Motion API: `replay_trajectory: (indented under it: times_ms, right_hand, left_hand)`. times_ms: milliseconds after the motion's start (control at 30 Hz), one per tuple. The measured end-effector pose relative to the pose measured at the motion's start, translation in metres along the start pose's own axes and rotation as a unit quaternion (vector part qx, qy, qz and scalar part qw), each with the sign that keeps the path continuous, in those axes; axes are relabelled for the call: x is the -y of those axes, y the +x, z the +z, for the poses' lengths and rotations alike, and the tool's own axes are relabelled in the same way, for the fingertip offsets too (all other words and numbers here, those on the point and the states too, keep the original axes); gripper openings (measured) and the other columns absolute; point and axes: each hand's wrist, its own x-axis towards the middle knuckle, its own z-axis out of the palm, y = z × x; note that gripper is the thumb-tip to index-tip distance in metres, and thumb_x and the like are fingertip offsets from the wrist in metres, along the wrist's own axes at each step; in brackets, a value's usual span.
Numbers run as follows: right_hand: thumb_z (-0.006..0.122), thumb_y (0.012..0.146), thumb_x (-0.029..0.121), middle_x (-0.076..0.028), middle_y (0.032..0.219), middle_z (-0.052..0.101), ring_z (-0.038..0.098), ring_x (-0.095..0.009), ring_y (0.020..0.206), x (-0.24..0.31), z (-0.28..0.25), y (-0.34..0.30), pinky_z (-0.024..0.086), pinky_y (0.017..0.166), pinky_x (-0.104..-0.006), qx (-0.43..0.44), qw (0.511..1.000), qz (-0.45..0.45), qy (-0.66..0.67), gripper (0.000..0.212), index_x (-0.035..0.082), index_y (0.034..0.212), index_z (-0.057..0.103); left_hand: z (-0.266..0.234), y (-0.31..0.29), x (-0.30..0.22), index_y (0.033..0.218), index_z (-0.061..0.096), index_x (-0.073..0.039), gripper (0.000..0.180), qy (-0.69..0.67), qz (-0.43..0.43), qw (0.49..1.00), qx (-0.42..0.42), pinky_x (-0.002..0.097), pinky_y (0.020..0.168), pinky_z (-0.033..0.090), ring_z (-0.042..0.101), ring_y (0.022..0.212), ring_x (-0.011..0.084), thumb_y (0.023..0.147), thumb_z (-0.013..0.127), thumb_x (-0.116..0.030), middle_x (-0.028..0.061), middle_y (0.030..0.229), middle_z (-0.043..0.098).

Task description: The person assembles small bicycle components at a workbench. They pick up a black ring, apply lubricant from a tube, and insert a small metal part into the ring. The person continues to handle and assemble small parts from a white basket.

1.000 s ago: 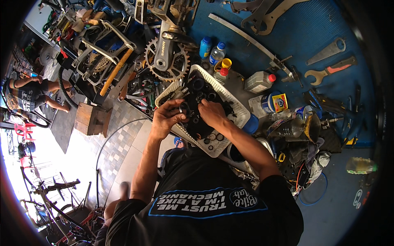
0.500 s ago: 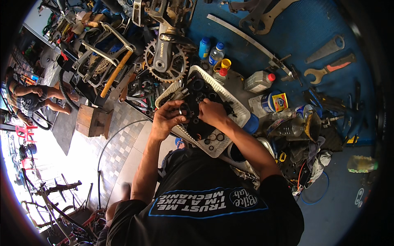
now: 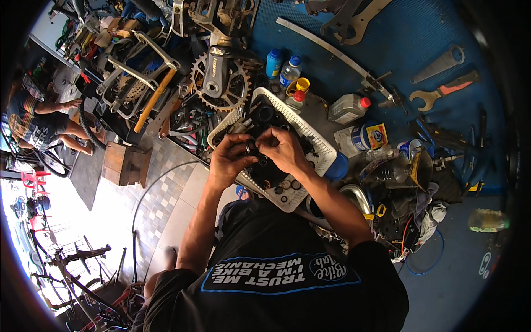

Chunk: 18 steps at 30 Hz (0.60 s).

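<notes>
Over the white plastic basket [image 3: 311, 131], my left hand [image 3: 228, 161] is closed around a small ring [image 3: 250, 149], dark with a shiny metal edge, between thumb and fingers. My right hand [image 3: 285, 152] is right beside it, its fingertips pinched together against the ring's right side. Whatever they pinch is hidden behind the fingers. Below both hands, the basket holds black parts and several small rings [image 3: 285, 184] near its front corner.
A crankset with a chainring [image 3: 219, 83] stands behind the basket. To the right are a grey bottle with a red cap [image 3: 349, 109], a blue tub [image 3: 369, 136] and a cut bottle. Wrenches [image 3: 447, 92] hang on the blue panel. Another person [image 3: 41, 119] is at far left.
My right hand has come up from inside the basket to the ring in my left hand. The left hand has barely shifted. At far left, the other person has raised an arm.
</notes>
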Motion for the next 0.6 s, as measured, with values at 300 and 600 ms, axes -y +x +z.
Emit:
replay_trajectory:
  times_ms: [300,600]
  right_hand:
    - [0.084,0.086,0.018,-0.004,0.082,0.071,0.063,-0.010,0.074,-0.005,-0.003,0.006,0.051,0.067,-0.0281,0.024,0.997,0.047,0.056,0.022,0.001,0.091,0.071]
    - [0.090,0.082,0.023,0.001,0.077,0.066,0.054,-0.004,0.064,-0.005,-0.015,0.012,0.041,0.055,-0.0235,0.079,0.986,0.101,0.110,0.028,0.004,0.089,0.071]
  left_hand:
    - [0.006,-0.002,-0.003,0.134,0.054,0.002,0.055,0.019,-0.006,1.000,0.003,0.0346,0.097,0.062,0.065,0.120,0.0204,0.085,0.075,0.016,0.0117,0.128,0.064]
    - [0.004,-0.004,-0.008,0.132,0.053,0.003,0.054,-0.005,-0.039,0.999,0.022,0.0362,0.097,0.062,0.063,0.125,0.0228,0.085,0.073,0.019,0.0125,0.134,0.058]
